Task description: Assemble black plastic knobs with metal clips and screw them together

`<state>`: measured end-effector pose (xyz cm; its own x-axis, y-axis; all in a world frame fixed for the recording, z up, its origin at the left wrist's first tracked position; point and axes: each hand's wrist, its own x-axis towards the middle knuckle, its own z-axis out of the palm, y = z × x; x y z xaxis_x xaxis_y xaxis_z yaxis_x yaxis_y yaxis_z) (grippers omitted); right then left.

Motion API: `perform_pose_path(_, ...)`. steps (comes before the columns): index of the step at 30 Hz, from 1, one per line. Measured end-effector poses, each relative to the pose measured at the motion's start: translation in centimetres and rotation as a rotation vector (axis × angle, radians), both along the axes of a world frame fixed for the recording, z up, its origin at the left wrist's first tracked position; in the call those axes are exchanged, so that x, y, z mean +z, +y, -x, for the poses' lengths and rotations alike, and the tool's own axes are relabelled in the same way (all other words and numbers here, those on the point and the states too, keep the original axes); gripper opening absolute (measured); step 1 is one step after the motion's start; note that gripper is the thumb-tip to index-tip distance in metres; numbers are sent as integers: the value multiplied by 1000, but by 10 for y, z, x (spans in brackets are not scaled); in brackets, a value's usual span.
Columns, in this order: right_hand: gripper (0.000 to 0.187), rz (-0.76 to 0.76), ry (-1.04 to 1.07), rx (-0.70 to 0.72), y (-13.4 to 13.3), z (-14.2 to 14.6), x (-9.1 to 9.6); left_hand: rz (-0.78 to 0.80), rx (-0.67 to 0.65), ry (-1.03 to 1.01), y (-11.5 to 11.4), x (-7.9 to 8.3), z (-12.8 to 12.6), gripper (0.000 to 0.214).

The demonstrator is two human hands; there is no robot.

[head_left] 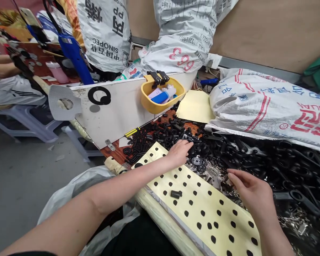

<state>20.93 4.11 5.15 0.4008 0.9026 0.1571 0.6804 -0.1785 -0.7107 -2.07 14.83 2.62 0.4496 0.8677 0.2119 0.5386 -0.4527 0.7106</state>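
The left forearm [96, 199] and right forearm [272, 231] are bare, as are the left hand [179, 153] and right hand [252, 192], both with short nails. A black sleeve edge [29, 254] shows at the near left, and black clothing [138, 234] covers the near middle

Black plastic parts heap [256, 156] blocks R hand [252, 192] fwd, L hand [178, 153] too.

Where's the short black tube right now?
In the head view, the short black tube lies on the black-dotted cream sheet, just below the left hand.
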Motion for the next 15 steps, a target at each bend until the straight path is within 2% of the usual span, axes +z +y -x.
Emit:
perform_pose_path(3,44,36,324,-63,-24,7,5,35,-63,-9,21,-3,-10,30)
perform_pose_path(5,46,37,465,-111,-42,13,4,73,-77,-50,23,-2,-13,24)
perform_pose_path(7,43,-32,596,-161,-58,20,1,129,-77,-118,13,3,-14,23)
perform_pose_path(10,35,-216,751,-209,-80,35,-3,282,-133,-231,-21,12,-17,29)
perform_pose_path(12,29,-334,778,-236,-94,48,-3,480,-256,-343,-54,16,-19,33)
perform_pose_path(14,23,-419,734,-255,-107,61,-2,961,-393,-743,-88,14,-21,34)
perform_pose_path(15,21,-444,690,-264,-112,67,-2,1138,-418,-888,-104,11,-22,33)
